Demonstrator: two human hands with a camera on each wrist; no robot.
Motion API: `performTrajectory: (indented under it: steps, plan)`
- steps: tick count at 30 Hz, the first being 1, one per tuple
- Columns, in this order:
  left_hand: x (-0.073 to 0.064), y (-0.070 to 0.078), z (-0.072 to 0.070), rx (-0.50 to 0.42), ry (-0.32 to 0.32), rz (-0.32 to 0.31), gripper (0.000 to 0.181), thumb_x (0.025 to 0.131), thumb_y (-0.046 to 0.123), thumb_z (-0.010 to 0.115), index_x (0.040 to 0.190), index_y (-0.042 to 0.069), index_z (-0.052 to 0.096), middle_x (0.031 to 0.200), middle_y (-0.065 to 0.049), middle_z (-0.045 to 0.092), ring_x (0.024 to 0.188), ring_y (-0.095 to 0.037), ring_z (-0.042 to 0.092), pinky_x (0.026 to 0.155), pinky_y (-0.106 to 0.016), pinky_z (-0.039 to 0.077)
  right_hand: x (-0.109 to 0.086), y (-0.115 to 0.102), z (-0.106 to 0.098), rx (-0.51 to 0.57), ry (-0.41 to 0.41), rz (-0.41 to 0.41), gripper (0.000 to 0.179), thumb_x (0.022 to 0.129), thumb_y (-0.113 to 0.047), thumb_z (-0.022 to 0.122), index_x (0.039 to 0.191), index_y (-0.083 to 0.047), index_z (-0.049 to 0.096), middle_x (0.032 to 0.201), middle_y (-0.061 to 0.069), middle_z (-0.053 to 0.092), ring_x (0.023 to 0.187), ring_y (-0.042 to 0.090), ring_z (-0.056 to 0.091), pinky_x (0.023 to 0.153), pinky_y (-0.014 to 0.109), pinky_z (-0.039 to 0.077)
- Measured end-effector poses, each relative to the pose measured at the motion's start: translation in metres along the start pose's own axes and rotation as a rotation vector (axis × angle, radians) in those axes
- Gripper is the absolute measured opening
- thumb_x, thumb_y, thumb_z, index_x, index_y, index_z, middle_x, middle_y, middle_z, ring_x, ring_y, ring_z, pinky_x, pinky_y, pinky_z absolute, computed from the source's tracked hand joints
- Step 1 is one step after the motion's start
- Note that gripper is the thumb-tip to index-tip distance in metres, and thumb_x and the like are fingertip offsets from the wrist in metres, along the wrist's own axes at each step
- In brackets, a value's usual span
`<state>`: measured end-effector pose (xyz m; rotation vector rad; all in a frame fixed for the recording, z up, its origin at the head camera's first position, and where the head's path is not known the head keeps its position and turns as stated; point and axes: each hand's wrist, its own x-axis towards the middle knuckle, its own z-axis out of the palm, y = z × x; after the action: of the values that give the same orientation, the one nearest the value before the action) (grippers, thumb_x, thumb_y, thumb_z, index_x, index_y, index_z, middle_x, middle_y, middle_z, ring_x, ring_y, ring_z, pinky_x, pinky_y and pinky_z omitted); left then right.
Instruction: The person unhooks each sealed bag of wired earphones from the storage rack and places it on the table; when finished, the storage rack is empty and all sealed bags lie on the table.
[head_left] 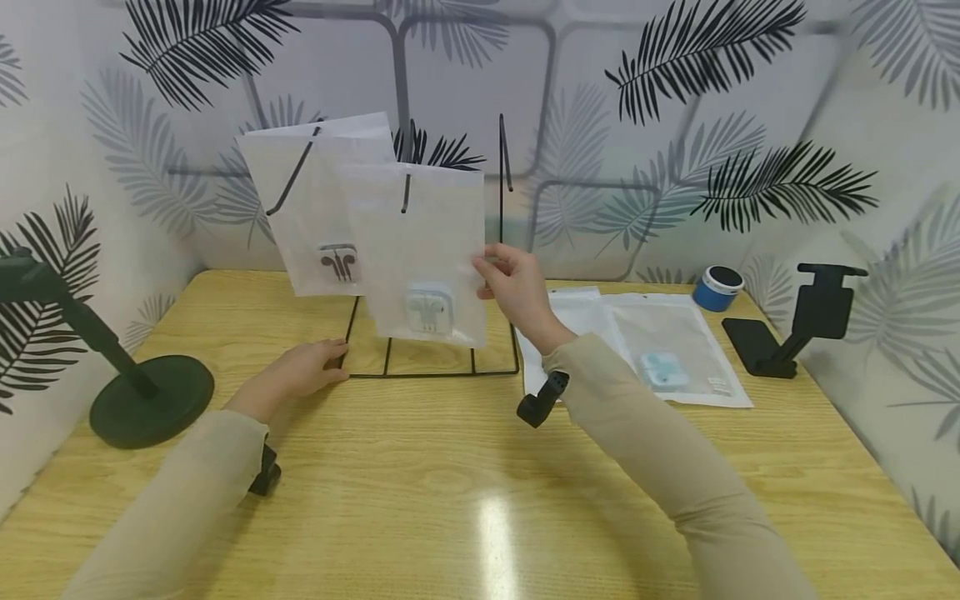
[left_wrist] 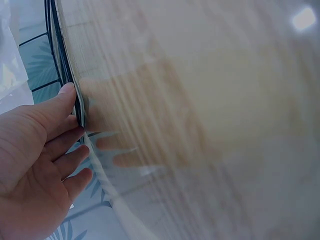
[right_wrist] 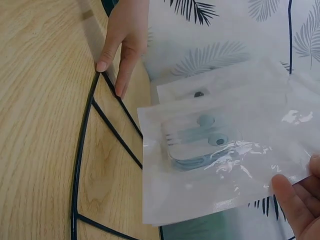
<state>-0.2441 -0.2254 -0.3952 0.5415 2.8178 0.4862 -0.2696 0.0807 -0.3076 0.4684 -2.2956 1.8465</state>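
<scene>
A black wire display rack point(head_left: 435, 376) stands on the table with prongs sticking out. My left hand point(head_left: 307, 369) holds its front left corner, thumb and index finger at the wire point(left_wrist: 80, 107). A white translucent bag point(head_left: 420, 242) with boxed earphones point(right_wrist: 200, 140) hangs from the middle prong. With thumb and fingers, my right hand point(head_left: 517, 287) pinches this bag's right edge. On the left prong hang white bags, the front one point(head_left: 307, 200) showing dark earphones point(head_left: 339, 263). The right prong point(head_left: 505, 154) carries nothing.
More white bags point(head_left: 622, 321) lie flat on the table right of the rack. Beyond them are a blue round container point(head_left: 717, 288), a black phone stand point(head_left: 821, 308) and a dark flat object point(head_left: 748, 337). A green lamp base point(head_left: 153, 404) stands at left.
</scene>
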Motion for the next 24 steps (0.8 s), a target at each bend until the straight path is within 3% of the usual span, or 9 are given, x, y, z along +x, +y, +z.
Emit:
performTrajectory:
  steps: [13, 20, 24]
  plan:
    - [-0.001, 0.001, 0.0, -0.003, 0.014, 0.006, 0.055, 0.093, 0.019, 0.056, 0.136, -0.009, 0.036, 0.139, -0.029, 0.031, 0.125, -0.046, 0.03, 0.101, -0.055, 0.027, -0.027, -0.008, -0.008, 0.006, -0.036, -0.13, 0.018, 0.089, -0.005, 0.06, 0.101, 0.008, 0.065, 0.087, 0.018, 0.066, 0.056, 0.018, 0.061, 0.06, 0.032, 0.056]
    - [-0.001, -0.004, 0.0, -0.012, 0.029, 0.043, 0.06, 0.093, 0.031, 0.056, 0.135, -0.007, 0.039, 0.137, -0.029, 0.035, 0.123, -0.047, 0.034, 0.099, -0.056, 0.03, -0.044, -0.014, -0.015, -0.019, -0.058, -0.129, 0.018, 0.089, -0.006, 0.061, 0.102, 0.006, 0.066, 0.082, 0.016, 0.067, 0.058, 0.017, 0.063, 0.061, 0.032, 0.056]
    - [-0.001, -0.002, 0.0, -0.014, 0.017, 0.026, 0.057, 0.093, 0.025, 0.057, 0.135, -0.008, 0.038, 0.138, -0.029, 0.033, 0.124, -0.046, 0.032, 0.101, -0.056, 0.028, -0.052, -0.018, -0.02, -0.029, -0.07, -0.174, 0.016, 0.089, -0.007, 0.062, 0.098, 0.005, 0.067, 0.079, 0.014, 0.067, 0.058, 0.018, 0.064, 0.06, 0.033, 0.056]
